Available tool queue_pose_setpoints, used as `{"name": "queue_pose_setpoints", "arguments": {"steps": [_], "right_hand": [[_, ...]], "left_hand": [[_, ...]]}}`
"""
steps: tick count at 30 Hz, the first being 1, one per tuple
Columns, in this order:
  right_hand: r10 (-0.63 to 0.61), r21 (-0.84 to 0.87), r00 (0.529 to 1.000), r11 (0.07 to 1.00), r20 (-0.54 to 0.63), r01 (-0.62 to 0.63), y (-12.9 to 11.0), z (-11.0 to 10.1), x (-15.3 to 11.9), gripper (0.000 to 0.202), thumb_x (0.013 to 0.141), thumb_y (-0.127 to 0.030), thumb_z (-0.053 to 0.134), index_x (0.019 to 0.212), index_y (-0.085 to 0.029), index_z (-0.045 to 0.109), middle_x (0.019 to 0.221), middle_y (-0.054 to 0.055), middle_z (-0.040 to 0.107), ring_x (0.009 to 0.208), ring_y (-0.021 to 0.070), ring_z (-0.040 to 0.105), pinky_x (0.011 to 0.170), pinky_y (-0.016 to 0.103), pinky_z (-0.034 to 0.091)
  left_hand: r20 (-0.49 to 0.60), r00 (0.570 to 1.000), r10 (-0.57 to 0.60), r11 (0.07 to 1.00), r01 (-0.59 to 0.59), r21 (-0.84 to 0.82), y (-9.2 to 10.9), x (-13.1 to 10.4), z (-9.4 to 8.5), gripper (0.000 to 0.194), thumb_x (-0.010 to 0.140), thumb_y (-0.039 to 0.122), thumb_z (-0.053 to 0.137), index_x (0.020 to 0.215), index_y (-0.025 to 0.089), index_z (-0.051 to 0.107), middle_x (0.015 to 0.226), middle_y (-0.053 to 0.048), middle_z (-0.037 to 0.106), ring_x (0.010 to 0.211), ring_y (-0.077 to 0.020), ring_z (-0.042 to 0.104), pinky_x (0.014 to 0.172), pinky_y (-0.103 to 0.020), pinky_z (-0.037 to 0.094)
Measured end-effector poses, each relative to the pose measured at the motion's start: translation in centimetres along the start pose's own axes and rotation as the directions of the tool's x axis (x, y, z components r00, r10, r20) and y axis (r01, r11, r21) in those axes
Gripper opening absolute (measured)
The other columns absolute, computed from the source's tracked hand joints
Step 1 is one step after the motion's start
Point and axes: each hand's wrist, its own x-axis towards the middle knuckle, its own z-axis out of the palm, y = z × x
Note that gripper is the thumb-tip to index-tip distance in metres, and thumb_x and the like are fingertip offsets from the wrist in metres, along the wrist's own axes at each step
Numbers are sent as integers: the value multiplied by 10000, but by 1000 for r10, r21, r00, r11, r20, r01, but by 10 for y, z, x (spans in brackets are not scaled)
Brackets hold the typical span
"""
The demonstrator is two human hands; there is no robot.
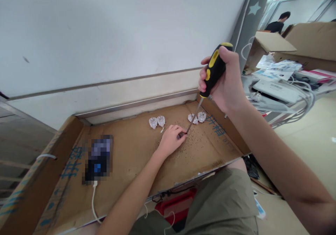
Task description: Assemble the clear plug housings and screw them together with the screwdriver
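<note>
My right hand [223, 75] is wrapped round the black and yellow handle of a screwdriver [215, 68]. Its shaft slants down to the left, and the tip reaches the fingertips of my left hand [172, 138]. That hand rests on the cardboard [131, 158], its fingers closed on a small part [181, 135], mostly hidden. Small dark specks surround it. Behind it lie two clear plug pieces with metal prongs [156, 121]; a second pair [196, 117] sits farther right, partly behind the screwdriver shaft.
At the left of the cardboard lies a blurred-out phone [99, 159] with a white cable [93, 203]. A cardboard rim [57, 168] rises at the left. Right of my arm are white cables, bags and an open box [273, 42]. A person [276, 26] is far back.
</note>
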Motion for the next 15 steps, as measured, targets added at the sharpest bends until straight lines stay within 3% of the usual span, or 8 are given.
{"name": "queue_pose_setpoints", "arguments": {"steps": [3, 7, 12, 15], "right_hand": [[-31, 14, 999, 999, 36, 31, 0, 7, -4, 364, 758, -549, 404, 815, -190, 412, 563, -54, 409, 400, 67, 363, 402, 199, 270], [10, 8, 993, 1000, 113, -11, 1, 15, -5, 400, 710, -578, 428, 741, -180, 408, 586, -28, 424, 400, 76, 376, 388, 215, 272], [18, 29, 993, 999, 118, -21, -2, 14, -4, 388, 703, -566, 414, 708, -179, 389, 537, -37, 367, 385, 70, 347, 376, 204, 260], [9, 58, 975, 998, 224, -22, -6, 11, -6, 362, 699, -542, 391, 707, -180, 390, 486, -47, 310, 364, 66, 293, 362, 191, 214]], "left_hand": [[-20, 1000, 0, 1000, 0, -6, -1, -1, 3, 114, 842, 288, 570, 898, 224, 646, 966, -11, 655, 952, -202, 510, 878, -342, 422], [-33, 999, 4, 1000, -4, -14, -2, 0, 5, 112, 835, 304, 587, 880, 223, 650, 951, -8, 657, 940, -201, 508, 868, -336, 421], [-16, 1000, -19, 1000, 19, 3, 1, 0, 3, 112, 842, 312, 586, 879, 229, 652, 946, -8, 664, 942, -198, 525, 848, -334, 425], [-21, 1000, -21, 999, 22, 38, 3, 0, 2, 111, 844, 316, 585, 874, 233, 653, 936, -3, 667, 932, -195, 532, 835, -330, 427]]}}
